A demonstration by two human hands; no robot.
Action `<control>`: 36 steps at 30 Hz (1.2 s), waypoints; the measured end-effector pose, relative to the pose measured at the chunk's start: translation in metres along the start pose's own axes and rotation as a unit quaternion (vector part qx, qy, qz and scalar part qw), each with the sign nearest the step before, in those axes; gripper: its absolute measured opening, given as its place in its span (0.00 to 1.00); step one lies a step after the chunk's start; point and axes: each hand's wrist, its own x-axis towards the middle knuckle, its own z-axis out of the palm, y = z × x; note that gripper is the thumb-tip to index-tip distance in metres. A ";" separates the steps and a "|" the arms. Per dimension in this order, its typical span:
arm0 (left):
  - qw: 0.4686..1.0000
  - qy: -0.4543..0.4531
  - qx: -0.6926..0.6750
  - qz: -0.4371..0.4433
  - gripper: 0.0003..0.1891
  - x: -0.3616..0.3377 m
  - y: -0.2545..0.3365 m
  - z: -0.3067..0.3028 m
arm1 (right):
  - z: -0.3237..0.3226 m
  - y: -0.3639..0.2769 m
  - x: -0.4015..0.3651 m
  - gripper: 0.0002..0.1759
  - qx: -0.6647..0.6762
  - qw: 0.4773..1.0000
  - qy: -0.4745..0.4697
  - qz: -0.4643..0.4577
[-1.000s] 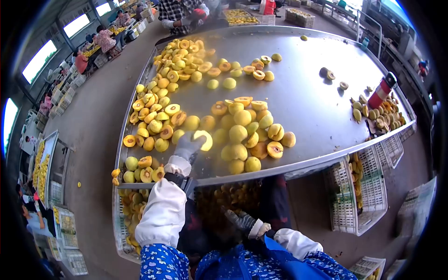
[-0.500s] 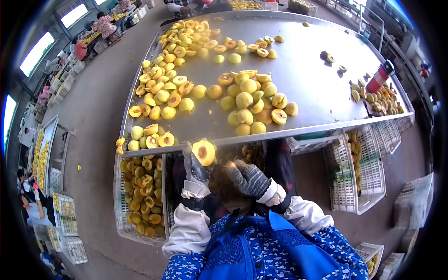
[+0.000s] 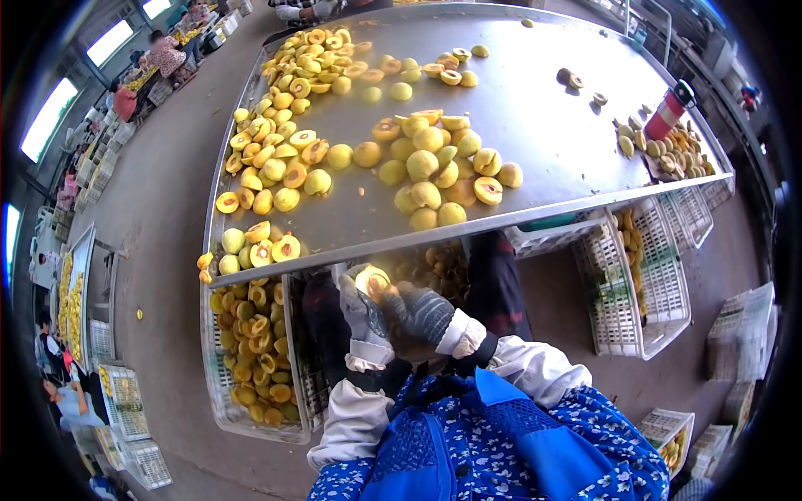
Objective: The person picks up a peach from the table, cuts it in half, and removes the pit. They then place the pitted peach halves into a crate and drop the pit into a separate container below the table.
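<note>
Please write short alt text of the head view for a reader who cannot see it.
A gloved left hand holds a peach half below the edge of a steel table, the gloved right hand close beside it. Yellow peaches lie on the table and fill a white crate.

Grey concrete floor [image 3: 159, 234], steel table [image 3: 543, 142], bright windows [image 3: 46, 121] left

head cam | fwd+down | near left hand [image 3: 365, 316], right hand [image 3: 423, 314] | table [image 3: 543, 100] ahead
</note>
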 end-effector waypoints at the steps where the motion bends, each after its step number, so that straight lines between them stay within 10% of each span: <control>1: 1.000 0.002 0.016 0.013 0.27 -0.001 -0.002 0.000 | 0.005 0.004 -0.002 0.20 0.003 1.000 -0.009 0.015; 8: 0.994 0.022 0.074 0.080 0.27 -0.011 0.000 0.011 | -0.004 0.004 -0.011 0.22 0.035 0.997 0.023 -0.069; 13: 0.925 0.002 0.289 0.247 0.11 -0.017 -0.004 0.008 | 0.005 0.011 -0.019 0.15 0.236 0.967 0.041 0.084; 15: 0.863 0.026 0.391 0.319 0.10 -0.015 -0.001 0.011 | 0.006 0.023 -0.025 0.14 -0.009 0.989 0.085 -0.122; 19: 0.931 0.040 0.294 0.212 0.13 -0.013 -0.022 0.017 | -0.008 0.023 -0.027 0.24 -0.129 0.967 0.057 -0.212; 23: 0.938 0.060 0.288 0.184 0.16 -0.018 -0.020 0.019 | -0.015 0.010 -0.019 0.23 -0.062 0.980 0.001 -0.189; 26: 0.934 0.075 0.283 0.205 0.15 -0.023 -0.006 0.021 | -0.013 0.006 -0.018 0.40 -0.010 0.996 -0.061 -0.058; 35: 0.911 0.002 0.312 0.269 0.12 -0.024 0.010 0.013 | -0.012 0.010 -0.028 0.24 -0.005 0.983 0.032 -0.181; 36: 0.890 -0.015 0.358 0.282 0.13 -0.025 0.012 0.011 | -0.009 0.026 -0.030 0.21 0.130 0.989 -0.051 -0.055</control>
